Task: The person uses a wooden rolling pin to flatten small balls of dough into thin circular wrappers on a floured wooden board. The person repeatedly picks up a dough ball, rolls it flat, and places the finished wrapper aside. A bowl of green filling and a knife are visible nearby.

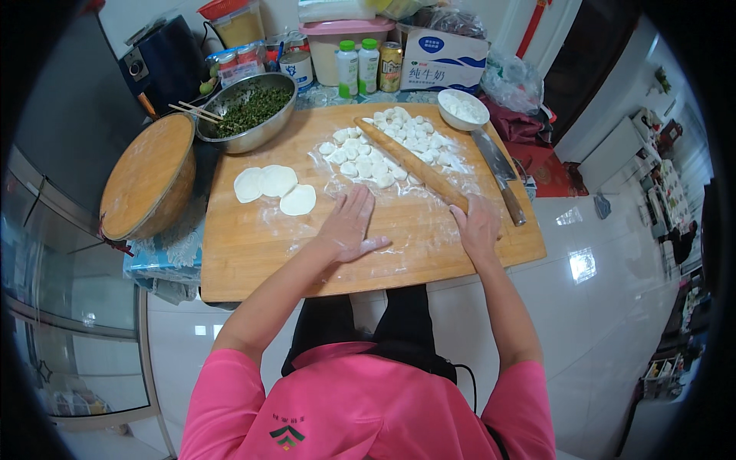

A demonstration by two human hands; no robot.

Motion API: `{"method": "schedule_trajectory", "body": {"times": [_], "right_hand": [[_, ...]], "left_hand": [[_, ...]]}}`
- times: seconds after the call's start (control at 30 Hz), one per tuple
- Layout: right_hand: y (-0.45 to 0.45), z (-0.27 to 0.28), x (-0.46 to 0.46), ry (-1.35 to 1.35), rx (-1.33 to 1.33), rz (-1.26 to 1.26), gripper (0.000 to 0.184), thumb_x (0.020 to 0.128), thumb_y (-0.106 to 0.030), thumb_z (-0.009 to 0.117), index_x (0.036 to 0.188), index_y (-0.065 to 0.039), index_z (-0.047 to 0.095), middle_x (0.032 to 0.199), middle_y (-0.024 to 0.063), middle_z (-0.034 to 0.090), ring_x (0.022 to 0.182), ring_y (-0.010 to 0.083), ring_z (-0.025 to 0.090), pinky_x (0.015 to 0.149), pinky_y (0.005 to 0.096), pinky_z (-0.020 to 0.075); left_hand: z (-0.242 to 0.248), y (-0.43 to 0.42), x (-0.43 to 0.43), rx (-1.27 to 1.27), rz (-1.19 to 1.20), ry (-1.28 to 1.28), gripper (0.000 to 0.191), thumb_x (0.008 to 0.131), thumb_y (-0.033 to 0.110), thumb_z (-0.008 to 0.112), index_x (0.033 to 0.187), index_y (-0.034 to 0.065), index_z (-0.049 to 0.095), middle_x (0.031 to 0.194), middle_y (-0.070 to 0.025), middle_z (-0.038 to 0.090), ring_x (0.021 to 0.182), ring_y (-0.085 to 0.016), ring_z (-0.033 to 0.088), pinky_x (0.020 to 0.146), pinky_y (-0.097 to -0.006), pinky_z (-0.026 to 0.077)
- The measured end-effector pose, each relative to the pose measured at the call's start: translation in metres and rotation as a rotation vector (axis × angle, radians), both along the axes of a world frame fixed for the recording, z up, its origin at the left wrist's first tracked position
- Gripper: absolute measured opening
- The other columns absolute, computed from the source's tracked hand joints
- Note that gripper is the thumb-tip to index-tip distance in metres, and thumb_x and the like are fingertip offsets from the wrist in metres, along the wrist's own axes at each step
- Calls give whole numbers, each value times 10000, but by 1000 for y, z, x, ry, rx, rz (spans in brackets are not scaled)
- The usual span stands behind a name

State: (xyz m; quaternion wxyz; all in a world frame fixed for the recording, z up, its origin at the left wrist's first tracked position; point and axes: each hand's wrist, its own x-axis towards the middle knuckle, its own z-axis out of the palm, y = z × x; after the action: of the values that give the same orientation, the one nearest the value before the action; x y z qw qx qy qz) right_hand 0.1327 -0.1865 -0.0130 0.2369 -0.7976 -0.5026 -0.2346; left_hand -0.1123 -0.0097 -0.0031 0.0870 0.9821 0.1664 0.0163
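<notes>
My right hand (480,224) grips the near end of a wooden rolling pin (411,161), which slants away to the left across a heap of floured dough pieces (359,155). Flat on the wooden board (253,253) rests my left hand (353,224), palm down with the thumb spread; whether anything lies under the palm is hidden. To its left are several thin round dough wrappers (278,180), partly overlapping. A cleaver-like kitchen knife (494,158) lies along the board's right side, handle towards me. Above it sits a white bowl (463,109) of flour.
A steel bowl (247,138) of chopped green filling, with chopsticks (198,113) across its rim, stands at the board's back left. Beside it is a large round wooden-topped container (149,172). Bottles (347,69), a can (391,66) and a carton (443,60) line the back.
</notes>
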Motion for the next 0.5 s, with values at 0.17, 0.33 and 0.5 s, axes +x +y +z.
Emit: {"method": "schedule_trajectory", "body": {"times": [0.17,0.33,0.5], "right_hand": [[1,8,-15,-19,22,166,373,785,-282,760,1000,-20,605,906,143,611,865,342,580,759,454,454],[-19,22,-33,9,-177,359,391,778,-308,756,1017,-34,613,905,132,610,879,335,577,783,444,452],[4,24,-40,7,-261,419,479,859,-331,666,1229,-38,581,1181,153,588,1138,323,515,988,488,365]], "left_hand": [[9,-28,-5,-81,-188,-40,1025,883,675,502,1500,-83,192,1583,-286,153,1491,-404,98,1216,-474,101],[40,-33,-53,77,40,-228,1075,809,633,638,1515,-43,191,1584,-283,147,1487,-425,96,1206,-526,90],[18,-11,-63,26,196,-156,1024,837,648,588,1505,-40,229,1569,-289,193,1483,-420,129,1198,-538,91]]}}
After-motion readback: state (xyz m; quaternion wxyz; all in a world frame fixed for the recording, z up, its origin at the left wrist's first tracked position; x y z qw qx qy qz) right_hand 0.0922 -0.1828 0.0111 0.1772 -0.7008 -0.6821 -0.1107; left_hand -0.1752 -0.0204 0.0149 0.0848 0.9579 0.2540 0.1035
